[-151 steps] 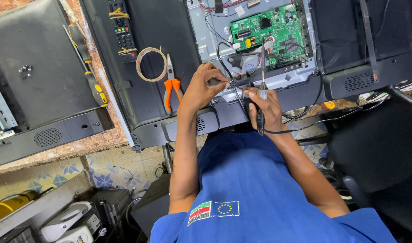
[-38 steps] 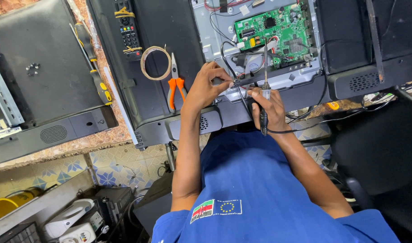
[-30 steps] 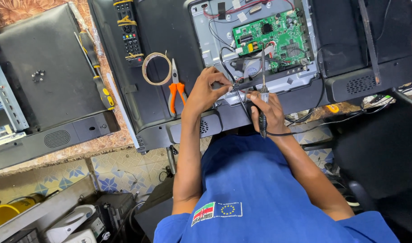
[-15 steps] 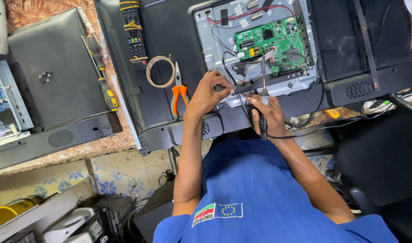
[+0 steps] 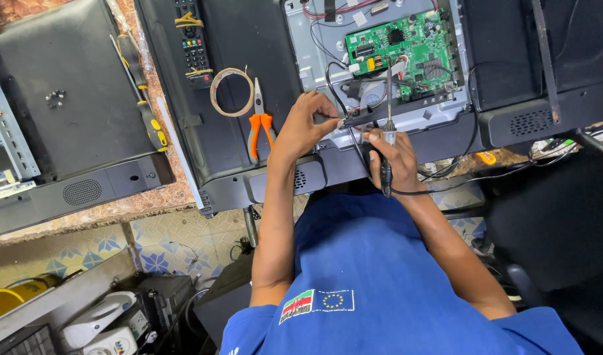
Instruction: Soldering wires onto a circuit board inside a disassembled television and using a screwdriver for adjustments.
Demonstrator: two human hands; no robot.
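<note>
The soldering iron [image 5: 387, 141] stands nearly upright in the right hand [image 5: 393, 158], fingers wrapped tight round its dark handle, its thin metal tip reaching up past the knuckles toward the green circuit board [image 5: 406, 49]; exactly where the tip lands is too small to make out. Its black cord leaves below the fist and trails off to the right. Just to the left, the left hand [image 5: 308, 121] pinches a slim dark probe or wire [image 5: 357, 120] between thumb and fingertips, the piece running across to meet the iron; what it is cannot be told. Both hands rest over the lower edge of the opened television back [image 5: 249, 85], whose top is cut off by the frame. Left of the left hand lie orange-handled pliers [image 5: 258, 121], a coil of solder wire [image 5: 231, 92] and, further up, a remote control [image 5: 193, 39]. Well beyond lies a yellow-handled screwdriver [image 5: 147, 108].
</note>
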